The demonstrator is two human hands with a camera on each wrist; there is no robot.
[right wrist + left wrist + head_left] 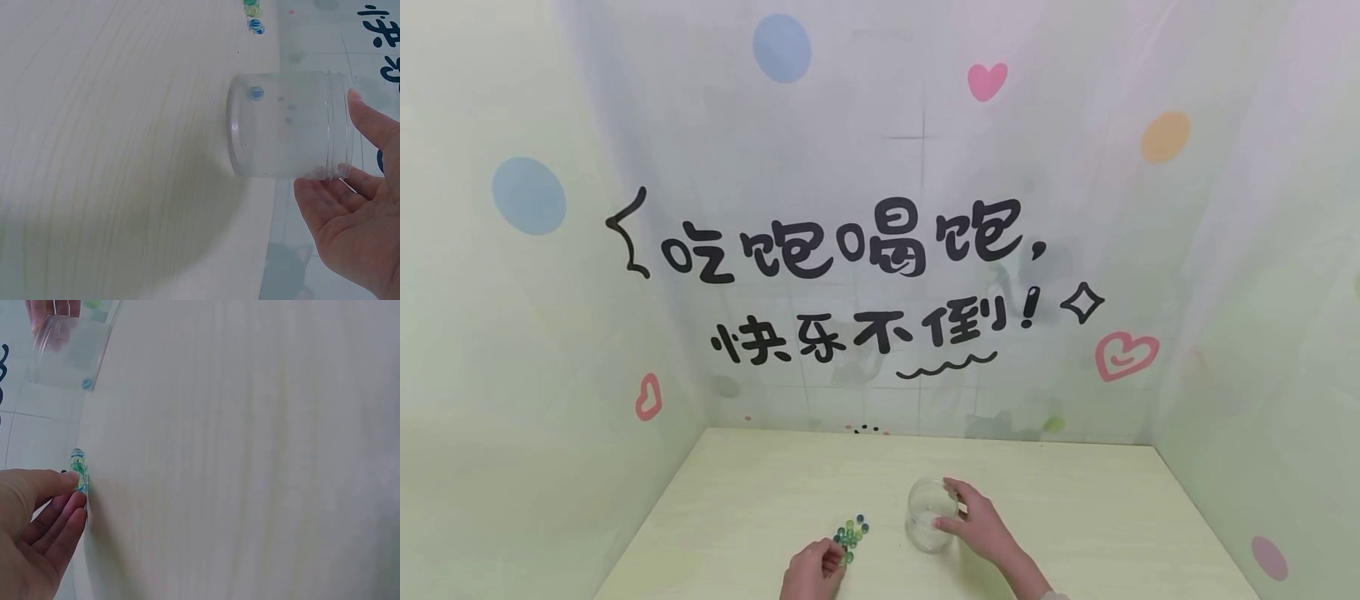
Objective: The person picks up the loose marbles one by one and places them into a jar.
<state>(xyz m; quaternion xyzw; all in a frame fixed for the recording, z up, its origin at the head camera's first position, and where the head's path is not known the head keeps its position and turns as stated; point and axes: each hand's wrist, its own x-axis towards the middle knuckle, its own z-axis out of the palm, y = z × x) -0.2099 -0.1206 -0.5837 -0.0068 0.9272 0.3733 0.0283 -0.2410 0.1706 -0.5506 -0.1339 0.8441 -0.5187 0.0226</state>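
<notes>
A small cluster of green, yellow-green and blue glass marbles (850, 533) lies on the table in the head view. My left hand (812, 572) is at the near side of the cluster. In the left wrist view, the thumb and index finger of my left hand (47, 515) pinch a greenish marble (81, 482). My right hand (983, 525) holds a clear plastic jar (931, 533) by its rim, thumb on one side and fingers on the other. The jar (281, 125) stands upright, its mouth uncovered. A blue marble (256, 93) overlaps the jar's wall in the right wrist view.
The pale wood-grain table (760, 475) runs back to a printed cloth backdrop (850, 150) with black lettering, dots and hearts. Cloth side walls (1285, 333) enclose the table at left and right.
</notes>
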